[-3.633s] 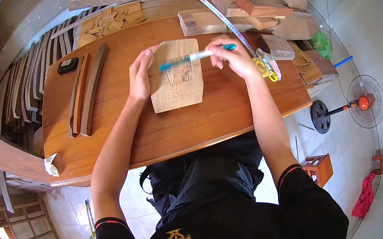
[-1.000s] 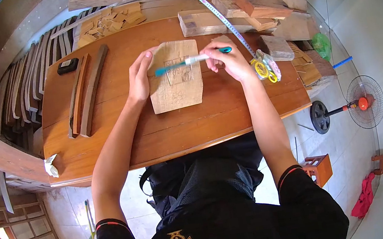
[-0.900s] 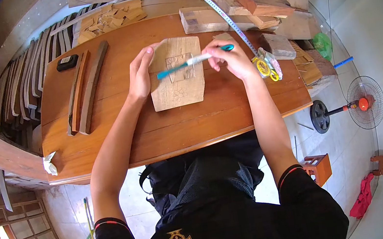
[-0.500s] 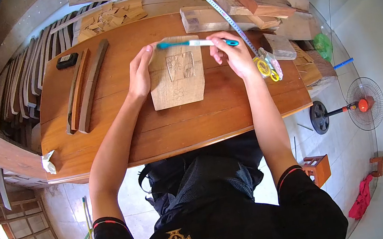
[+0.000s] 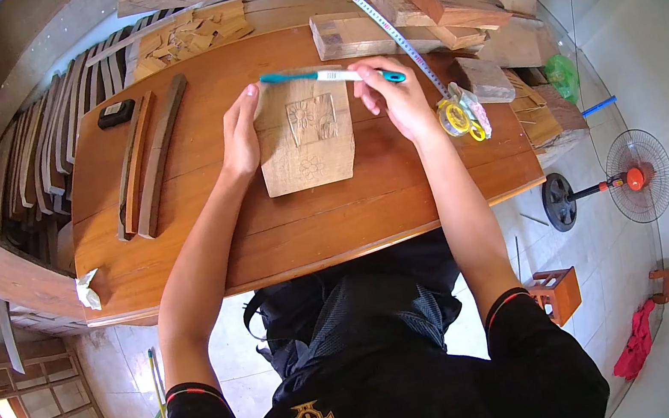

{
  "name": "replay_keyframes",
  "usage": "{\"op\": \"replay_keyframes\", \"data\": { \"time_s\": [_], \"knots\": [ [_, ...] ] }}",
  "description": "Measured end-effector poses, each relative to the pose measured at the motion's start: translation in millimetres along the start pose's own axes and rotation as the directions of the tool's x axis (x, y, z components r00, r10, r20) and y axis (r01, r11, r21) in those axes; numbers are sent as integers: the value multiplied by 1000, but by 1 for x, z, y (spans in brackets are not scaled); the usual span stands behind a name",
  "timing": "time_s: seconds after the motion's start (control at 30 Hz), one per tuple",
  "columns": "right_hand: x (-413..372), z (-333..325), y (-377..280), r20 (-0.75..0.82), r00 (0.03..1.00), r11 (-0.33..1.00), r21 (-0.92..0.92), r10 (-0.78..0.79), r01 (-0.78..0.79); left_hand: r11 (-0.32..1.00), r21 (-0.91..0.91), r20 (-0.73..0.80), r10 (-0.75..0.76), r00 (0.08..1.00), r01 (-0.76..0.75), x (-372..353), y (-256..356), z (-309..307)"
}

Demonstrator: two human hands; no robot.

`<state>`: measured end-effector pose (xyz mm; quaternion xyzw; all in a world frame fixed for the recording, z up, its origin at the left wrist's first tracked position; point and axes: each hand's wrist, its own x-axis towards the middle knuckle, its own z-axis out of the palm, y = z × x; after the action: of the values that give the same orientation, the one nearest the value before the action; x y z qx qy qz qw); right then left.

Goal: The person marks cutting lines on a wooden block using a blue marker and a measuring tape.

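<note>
A teal and white toothbrush (image 5: 336, 75) is gripped in my right hand (image 5: 395, 96) and lies level over the far edge of a carved wooden block (image 5: 283, 152). The block bears flower patterns, one inside a recessed square. My left hand (image 5: 241, 134) holds the block by its left edge, fingertips near the brush head, which is slightly blurred. Right of my right hand are a roll of yellow tape (image 5: 452, 117) and a small plastic packet. A measuring tape strip (image 5: 390, 28) stretches beyond them.
Three wooden strips (image 5: 162, 157) and a black box (image 5: 116, 113) lie on the left of the table (image 5: 312, 234). Crumpled white paper (image 5: 88, 291) is at the near left corner. Wood blocks (image 5: 451, 1) are stacked at the back right. A fan (image 5: 639, 176) stands right.
The toothbrush, in my right hand, has shifted slightly left along the block's far edge. The whole view has moved a little. My left hand remains at the block's left edge.
</note>
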<state>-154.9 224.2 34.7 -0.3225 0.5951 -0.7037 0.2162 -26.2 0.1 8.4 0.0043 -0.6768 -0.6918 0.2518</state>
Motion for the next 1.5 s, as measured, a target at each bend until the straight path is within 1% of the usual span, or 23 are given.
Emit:
{"op": "replay_keyframes", "data": {
  "time_s": [0.03, 0.13, 0.17, 0.27, 0.3, 0.37, 0.4, 0.43, 0.53, 0.67, 0.7, 0.8, 0.83, 0.93, 0.97, 1.07, 1.1, 1.2, 1.23, 1.33, 1.37, 1.47, 1.5],
  "knots": [
    [0, 0, 0, -53, 998, 999, 26, -32, 34, 1000, -5, -4, -21, 1000, 21, -2, 4, 1],
    [-5, -5, -2, 215, 967, 982, -156, 139, -107, 996, -62, -11, -58, 998, 58, 0, 0, 2],
    [-4, -5, 1, 186, 979, 992, -103, 86, -67, 994, -87, -13, -69, 998, 68, 0, -3, 1],
    [2, -2, 0, -78, 993, 995, 31, -88, 91, 994, -102, -1, -25, 1000, 25, 1, -7, 0],
    [1, -4, 0, -36, 997, 997, 13, -75, 76, 989, -143, -1, -33, 999, 32, 1, -11, -1],
    [-5, -7, -1, 133, 990, 996, -84, 47, -36, 974, -222, 4, -44, 999, 43, 3, -17, -2],
    [-6, -6, -2, 211, 971, 987, -136, 113, -85, 977, -208, 3, -48, 999, 47, 3, -16, -2],
    [-5, -4, 0, 177, 983, 995, -98, 40, -23, 980, -193, 2, -52, 999, 52, 3, -15, -2],
    [0, -1, -1, -51, 995, 997, -17, -81, 80, 979, -199, 4, -53, 999, 52, 1, -11, 0],
    [-5, -6, 1, 207, 976, 992, -118, 71, -47, 963, -259, 6, -74, 997, 73, 3, -15, -1],
    [-4, -3, 2, 145, 989, 999, -35, 7, -2, 973, -225, 5, -59, 998, 59, 3, -16, -2],
    [1, 0, -4, -107, 993, 997, 57, -49, 55, 987, -158, 4, -23, 1000, 23, 2, -16, -2],
    [0, -2, 0, -71, 996, 998, 31, -59, 61, 987, -157, 5, -16, 1000, 17, 2, -14, -1],
    [-4, -7, -1, 126, 991, 999, -4, 41, -40, 983, -180, 5, -34, 999, 35, 1, -12, 2],
    [-3, -7, 1, 100, 995, 999, 46, 24, -29, 980, -192, 3, -47, 999, 46, 1, -12, 1],
    [0, 2, -4, -123, 992, 996, 69, -41, 50, 988, -151, -16, -42, 999, 39, 1, -12, 1],
    [-1, 1, -3, -77, 996, 998, 45, -47, 50, 986, -164, -13, -43, 999, 40, 2, -13, 1],
    [-6, 1, -4, 180, 975, 988, -104, 132, -115, 981, -186, -12, -47, 999, 44, 2, -15, 0],
    [-6, 4, -4, 162, 978, 989, -82, 131, -119, 982, -183, -16, -48, 999, 44, 1, -12, 1],
    [-5, 16, -8, -61, 998, 1000, 12, 22, -21, 982, -185, -2, -45, 999, 43, 1, -13, 2],
    [-5, 12, -4, -11, 1000, 1000, -5, 3, -3, 982, -185, 6, -41, 999, 41, 2, -14, 1],
    [-9, 10, -6, 160, 981, 990, -103, 113, -97, 982, -184, 5, -52, 999, 52, 0, -8, 3],
    [-7, 11, -5, 148, 987, 997, -64, 60, -51, 980, -192, 16, -58, 998, 60, 0, -9, 2]
  ]
}}
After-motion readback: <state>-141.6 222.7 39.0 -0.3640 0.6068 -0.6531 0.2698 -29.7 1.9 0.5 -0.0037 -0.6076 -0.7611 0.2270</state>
